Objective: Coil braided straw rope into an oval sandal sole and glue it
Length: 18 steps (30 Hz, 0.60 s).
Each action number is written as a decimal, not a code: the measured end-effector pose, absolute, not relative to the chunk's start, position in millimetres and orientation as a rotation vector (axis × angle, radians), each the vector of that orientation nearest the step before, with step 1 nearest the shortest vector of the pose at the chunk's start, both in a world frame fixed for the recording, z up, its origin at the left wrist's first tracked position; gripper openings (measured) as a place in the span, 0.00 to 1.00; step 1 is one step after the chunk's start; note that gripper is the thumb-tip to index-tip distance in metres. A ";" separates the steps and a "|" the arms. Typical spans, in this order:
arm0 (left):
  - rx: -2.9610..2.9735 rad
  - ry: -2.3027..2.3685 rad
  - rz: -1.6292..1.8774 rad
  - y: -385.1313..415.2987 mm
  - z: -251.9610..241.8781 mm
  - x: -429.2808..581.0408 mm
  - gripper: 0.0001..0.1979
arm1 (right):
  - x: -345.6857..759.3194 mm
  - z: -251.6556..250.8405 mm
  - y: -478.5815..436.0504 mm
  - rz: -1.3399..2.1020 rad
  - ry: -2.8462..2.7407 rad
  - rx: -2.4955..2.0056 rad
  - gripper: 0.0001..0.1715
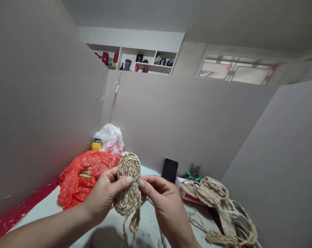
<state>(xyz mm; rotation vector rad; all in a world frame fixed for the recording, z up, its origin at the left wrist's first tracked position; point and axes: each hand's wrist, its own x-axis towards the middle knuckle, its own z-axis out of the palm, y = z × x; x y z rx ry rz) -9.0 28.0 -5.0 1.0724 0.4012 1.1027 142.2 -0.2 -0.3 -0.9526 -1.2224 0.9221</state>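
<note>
An oval coil of braided straw (128, 165) is held up above the table, its loose braid end hanging below. My left hand (108, 193) grips the coil from the left, thumb across its front and fingers behind. On the other side, my right hand (158, 196) pinches the coil's right edge between thumb and forefinger. Whether a needle or thread sits in that pinch is too small to tell. More braided straw pieces and loose strands (215, 196) lie at the right.
A red plastic bag (75, 186) with straw strips stands at left, before a white plastic bag (112, 137) and a yellow jar (96, 144). A black phone (169, 170) leans at the back, near green-handled cutters (194, 174). Grey partitions (176, 117) enclose the table (106, 234).
</note>
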 end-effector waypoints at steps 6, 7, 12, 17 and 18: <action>1.155 0.454 1.134 27.7 -6.8 -9.5 0.10 | 140.3 -2.2 -1.4 0.893 -1.204 -0.975 0.13; 1.168 0.468 1.140 27.8 -7.4 -9.4 0.10 | 139.9 -2.7 -1.1 0.898 -1.199 -0.972 0.13; 1.203 0.520 1.154 28.7 -10.0 -8.3 0.11 | 139.1 -5.3 2.0 0.907 -1.204 -0.967 0.12; 1.194 0.553 1.159 30.3 -11.4 -6.1 0.11 | 140.1 -7.0 2.8 0.941 -1.202 -0.953 0.10; 1.189 0.555 1.160 30.5 -11.4 -5.7 0.11 | 140.1 -7.5 2.6 0.945 -1.203 -0.951 0.09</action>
